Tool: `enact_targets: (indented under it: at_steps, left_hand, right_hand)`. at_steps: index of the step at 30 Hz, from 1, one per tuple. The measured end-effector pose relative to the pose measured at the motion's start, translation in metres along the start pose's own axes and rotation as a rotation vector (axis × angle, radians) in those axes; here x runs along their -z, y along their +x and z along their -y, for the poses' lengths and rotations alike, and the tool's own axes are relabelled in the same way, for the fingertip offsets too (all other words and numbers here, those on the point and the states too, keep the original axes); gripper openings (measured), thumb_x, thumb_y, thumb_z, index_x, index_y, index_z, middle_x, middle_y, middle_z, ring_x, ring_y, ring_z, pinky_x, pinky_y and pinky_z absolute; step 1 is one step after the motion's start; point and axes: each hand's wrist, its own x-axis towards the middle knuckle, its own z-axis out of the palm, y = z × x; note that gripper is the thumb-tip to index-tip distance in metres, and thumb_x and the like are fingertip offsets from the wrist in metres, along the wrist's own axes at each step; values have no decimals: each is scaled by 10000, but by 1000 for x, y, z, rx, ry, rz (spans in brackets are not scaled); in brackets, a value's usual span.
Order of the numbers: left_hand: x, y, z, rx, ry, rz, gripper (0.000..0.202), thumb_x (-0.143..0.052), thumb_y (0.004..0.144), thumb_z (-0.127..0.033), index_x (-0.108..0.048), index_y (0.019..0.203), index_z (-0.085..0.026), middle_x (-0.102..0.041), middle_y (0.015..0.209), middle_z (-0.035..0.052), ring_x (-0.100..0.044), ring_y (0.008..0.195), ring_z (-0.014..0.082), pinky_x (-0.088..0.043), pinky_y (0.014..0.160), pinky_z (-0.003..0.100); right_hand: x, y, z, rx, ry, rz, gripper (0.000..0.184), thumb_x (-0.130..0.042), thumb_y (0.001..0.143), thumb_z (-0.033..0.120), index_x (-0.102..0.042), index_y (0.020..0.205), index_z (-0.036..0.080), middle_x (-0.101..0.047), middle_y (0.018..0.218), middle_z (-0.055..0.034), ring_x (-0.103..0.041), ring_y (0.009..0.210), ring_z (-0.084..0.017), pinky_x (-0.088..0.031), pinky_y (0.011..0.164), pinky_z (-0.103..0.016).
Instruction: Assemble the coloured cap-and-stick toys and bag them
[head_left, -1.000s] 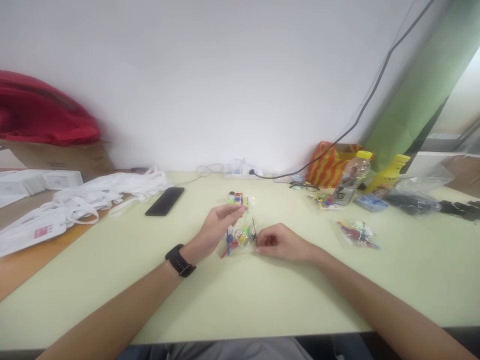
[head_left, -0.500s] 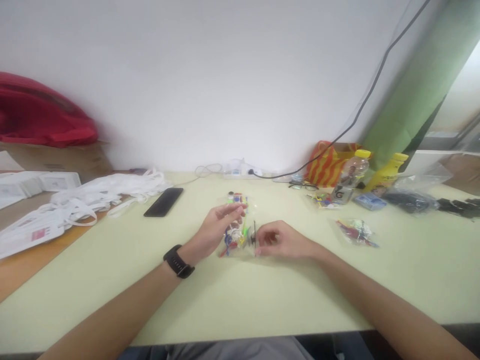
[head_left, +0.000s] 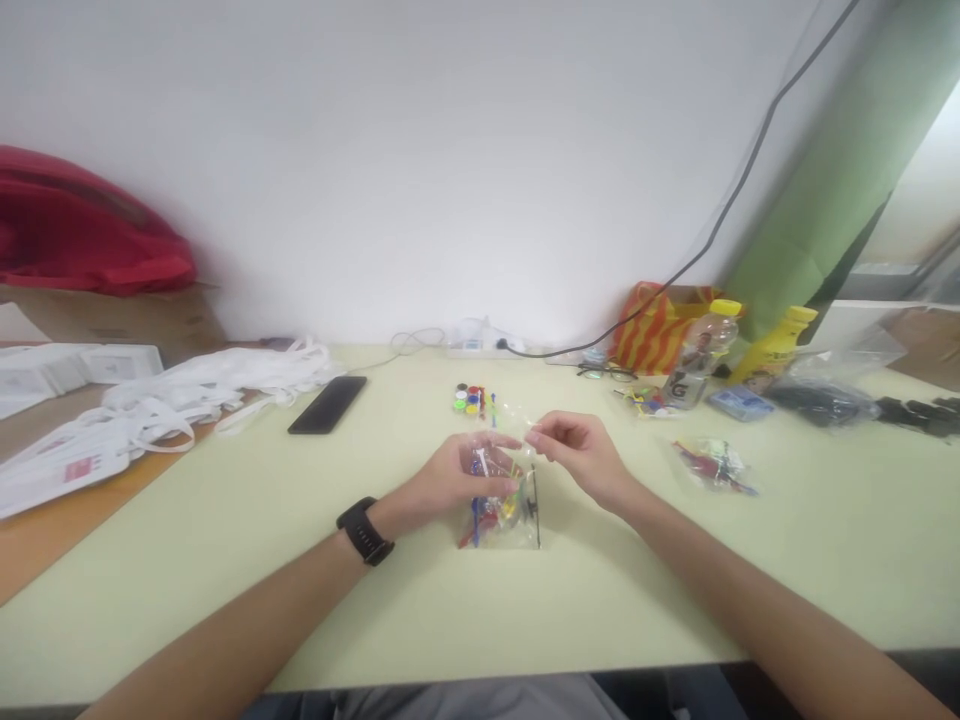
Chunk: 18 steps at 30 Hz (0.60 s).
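A clear plastic bag [head_left: 499,520] stands in front of me, with blue, red, yellow, white and black small plastic parts inside. My left hand [head_left: 469,475] grips its upper left side, thumb across the front and fingers behind. The bag's top edge is pinched between the thumb and fingertips of my right hand [head_left: 574,450]. Just beyond the bag lie several coloured round discs [head_left: 466,400] and thin coloured sticks [head_left: 487,405], flat on the table. What the fingers behind the bag touch is partly hidden.
A black phone [head_left: 328,404] and white lanyards [head_left: 172,410] lie left. To the right are another filled bag [head_left: 715,466], a clear bottle [head_left: 701,360], a yellow bottle [head_left: 776,345], glasses [head_left: 606,373] and a striped bag [head_left: 645,325]. A power strip [head_left: 480,345] sits by the wall.
The bag has come nearer to me and stands more upright. My right hand has moved from its right side up to its top edge. The discs behind are now uncovered.
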Motion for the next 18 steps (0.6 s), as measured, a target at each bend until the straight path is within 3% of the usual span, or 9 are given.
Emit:
enact_targets:
  at_steps: [8, 11, 14, 18]
  left_hand:
    - [1, 0, 3, 14, 36, 34, 550, -900, 752, -374, -716, 1231, -176, -790, 1054, 110, -754, 921, 241, -583, 820, 337]
    - [2, 1, 4, -22, 30, -3, 553, -897, 760, -374, -712, 1238, -166, -797, 1031, 109, -755, 900, 238, -583, 807, 329]
    - [3, 3, 5, -51, 48, -51, 512, -859, 805, -415, -721, 1229, -164, -803, 1001, 104, -755, 910, 247, -583, 818, 341]
    - [7, 5, 6, -82, 89, -122, 427, -744, 909, -491, -760, 1165, -150, -806, 1011, 127, -751, 925, 255, -577, 830, 352]
  right_hand:
    - [11, 3, 1, 44, -38, -30, 347, -818, 794, 494, -625, 770, 206, -611, 730, -2, -555, 688, -161, -463, 661, -303]
    - [8, 2, 0, -18, 17, 105, 391, -844, 774, 520, -668, 927, 206, -661, 835, -26, -609, 765, -179, -509, 706, -311]
    - [5, 0, -2, -75, 23, 237, 388, -864, 764, 509, -706, 917, 189, -682, 836, -32, -628, 771, -183, -525, 740, -328]
    - [7, 0, -3, -89, 41, 207, 355, -870, 764, 489, -733, 884, 185, -719, 861, -42, -658, 792, -194, -539, 788, -355]
